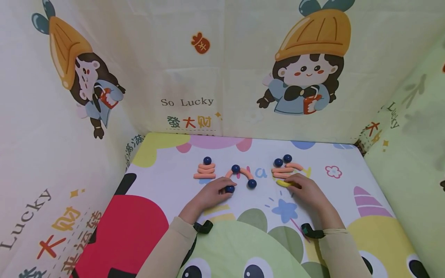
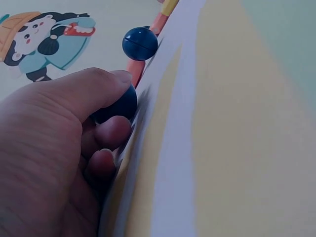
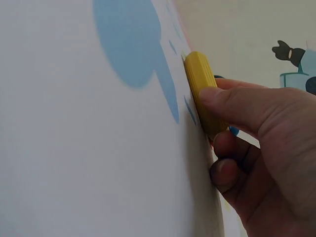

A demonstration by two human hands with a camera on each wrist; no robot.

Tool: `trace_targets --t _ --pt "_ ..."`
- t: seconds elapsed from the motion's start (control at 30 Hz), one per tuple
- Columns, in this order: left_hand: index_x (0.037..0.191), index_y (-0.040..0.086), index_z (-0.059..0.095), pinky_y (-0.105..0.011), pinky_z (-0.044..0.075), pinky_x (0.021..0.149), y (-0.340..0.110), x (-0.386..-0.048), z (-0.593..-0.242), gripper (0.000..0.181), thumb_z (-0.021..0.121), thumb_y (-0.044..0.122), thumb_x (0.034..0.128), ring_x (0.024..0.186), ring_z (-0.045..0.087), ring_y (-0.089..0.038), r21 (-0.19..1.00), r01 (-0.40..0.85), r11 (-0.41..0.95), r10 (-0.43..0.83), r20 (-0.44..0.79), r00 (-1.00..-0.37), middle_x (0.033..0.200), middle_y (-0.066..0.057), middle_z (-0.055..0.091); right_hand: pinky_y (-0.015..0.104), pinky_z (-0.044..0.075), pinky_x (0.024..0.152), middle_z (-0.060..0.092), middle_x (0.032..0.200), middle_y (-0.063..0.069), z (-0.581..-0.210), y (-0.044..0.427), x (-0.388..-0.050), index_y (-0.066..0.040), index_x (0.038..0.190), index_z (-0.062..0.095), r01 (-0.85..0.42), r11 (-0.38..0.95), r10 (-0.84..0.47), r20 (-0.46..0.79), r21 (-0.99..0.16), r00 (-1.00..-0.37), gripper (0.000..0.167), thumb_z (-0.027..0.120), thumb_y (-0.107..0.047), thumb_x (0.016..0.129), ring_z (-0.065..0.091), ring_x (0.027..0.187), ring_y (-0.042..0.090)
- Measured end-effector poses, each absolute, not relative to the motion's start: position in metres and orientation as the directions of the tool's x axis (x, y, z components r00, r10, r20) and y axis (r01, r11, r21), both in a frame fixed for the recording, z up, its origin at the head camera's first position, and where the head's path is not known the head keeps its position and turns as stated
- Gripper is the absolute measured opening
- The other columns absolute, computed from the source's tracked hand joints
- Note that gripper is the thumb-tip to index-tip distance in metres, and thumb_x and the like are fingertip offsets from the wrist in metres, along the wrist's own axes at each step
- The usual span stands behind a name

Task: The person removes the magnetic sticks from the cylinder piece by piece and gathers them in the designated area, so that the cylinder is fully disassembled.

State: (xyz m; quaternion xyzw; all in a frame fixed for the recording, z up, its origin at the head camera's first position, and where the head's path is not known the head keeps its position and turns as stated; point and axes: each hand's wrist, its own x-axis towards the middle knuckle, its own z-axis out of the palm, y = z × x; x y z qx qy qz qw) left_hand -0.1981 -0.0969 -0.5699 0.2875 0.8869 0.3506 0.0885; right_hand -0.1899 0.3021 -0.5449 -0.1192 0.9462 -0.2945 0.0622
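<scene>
My left hand (image 1: 210, 193) pinches a dark blue ball (image 1: 230, 189) between thumb and fingers; the left wrist view shows it partly hidden. This ball is at the left foot of an arch with a curved orange rod (image 1: 247, 173), a blue ball (image 1: 235, 168) on top and another blue ball (image 1: 252, 183) at its right foot. My right hand (image 1: 307, 189) pinches a short yellow ridged rod (image 3: 199, 71) close to the table surface. Just behind the yellow rod lie straight orange rods (image 1: 282, 170), a curved orange rod (image 1: 294, 166) and two blue balls (image 1: 278, 162).
To the left of the arch, several orange rods (image 1: 205, 175) are lined up in rows, with a blue ball (image 1: 207, 160) at their far end. A printed cloth (image 1: 222, 239) covers the table. Patterned cloth walls (image 1: 240, 77) stand at the back and both sides.
</scene>
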Motion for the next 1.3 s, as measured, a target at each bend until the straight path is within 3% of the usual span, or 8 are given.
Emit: trace_targets --t 0.23,0.37,0.5,0.63,0.93,1.2,1.3 --pt "0.134 0.044 0.055 -0.036 0.047 0.104 -0.096 -0.196 -0.571 0.038 0.062 0.039 0.0973 0.127 0.052 -0.010 0.667 0.452 0.592 0.567 0.053 -0.822 0.141 0.015 0.053 0.051 0.046 0.096 0.066 0.129 0.003 -0.537 0.293 -0.188 -0.021 0.120 0.069 -0.247 0.792 -0.257 0.062 -0.558 -0.965 0.026 0.069 -0.024 0.094 0.059 0.118 0.030" --pt "0.134 0.043 0.056 -0.035 0.047 0.103 -0.095 -0.196 -0.568 0.038 0.063 0.038 0.0970 0.125 0.053 -0.009 0.674 0.448 0.587 0.566 0.053 -0.823 0.140 0.015 0.054 0.044 0.048 0.093 0.064 0.132 0.004 -0.532 0.278 -0.190 -0.018 0.121 0.070 -0.320 0.757 -0.295 0.139 -0.569 -0.945 0.026 0.067 -0.022 0.095 0.060 0.117 0.026" --pt "0.134 0.043 0.057 -0.033 0.048 0.101 -0.095 -0.197 -0.569 0.037 0.063 0.039 0.0969 0.122 0.053 -0.007 0.667 0.453 0.591 0.566 0.057 -0.822 0.139 0.016 0.054 0.031 0.048 0.079 0.063 0.128 0.006 -0.530 0.257 -0.193 -0.016 0.122 0.069 -0.356 0.721 -0.341 0.143 -0.594 -0.929 0.027 0.067 -0.023 0.096 0.059 0.090 0.017" --pt "0.133 0.041 0.057 -0.031 0.049 0.098 -0.096 -0.197 -0.570 0.037 0.062 0.039 0.0972 0.119 0.055 -0.007 0.657 0.474 0.587 0.573 0.077 -0.816 0.138 0.016 0.055 0.025 0.046 0.070 0.059 0.132 0.005 -0.530 0.234 -0.199 -0.020 0.126 0.066 -0.357 0.676 -0.383 0.106 -0.645 -0.917 0.032 0.067 -0.028 0.095 0.053 0.079 0.011" --pt "0.133 0.041 0.058 -0.035 0.048 0.103 -0.096 -0.197 -0.568 0.036 0.063 0.038 0.0970 0.124 0.054 -0.009 0.654 0.470 0.592 0.573 0.068 -0.816 0.137 0.014 0.056 0.027 0.049 0.073 0.051 0.143 -0.001 -0.541 0.198 -0.206 -0.028 0.137 0.058 -0.332 0.647 -0.452 0.005 -0.686 -0.892 0.043 0.067 -0.030 0.095 0.055 0.084 0.013" --pt "0.134 0.042 0.057 -0.034 0.049 0.100 -0.096 -0.197 -0.568 0.037 0.063 0.039 0.0970 0.118 0.055 -0.007 0.650 0.460 0.605 0.570 0.051 -0.820 0.137 0.015 0.056 0.030 0.047 0.079 0.050 0.144 -0.003 -0.552 0.190 -0.208 -0.027 0.137 0.059 -0.344 0.640 -0.445 0.034 -0.687 -0.895 0.044 0.068 -0.031 0.094 0.054 0.090 0.013" --pt "0.135 0.041 0.056 -0.034 0.048 0.101 -0.095 -0.197 -0.568 0.038 0.062 0.039 0.0973 0.120 0.054 -0.007 0.645 0.466 0.606 0.573 0.053 -0.818 0.138 0.014 0.056 0.033 0.051 0.086 0.047 0.148 -0.006 -0.556 0.191 -0.207 -0.029 0.136 0.060 -0.331 0.645 -0.442 0.016 -0.689 -0.897 0.043 0.068 -0.034 0.094 0.058 0.102 0.013"
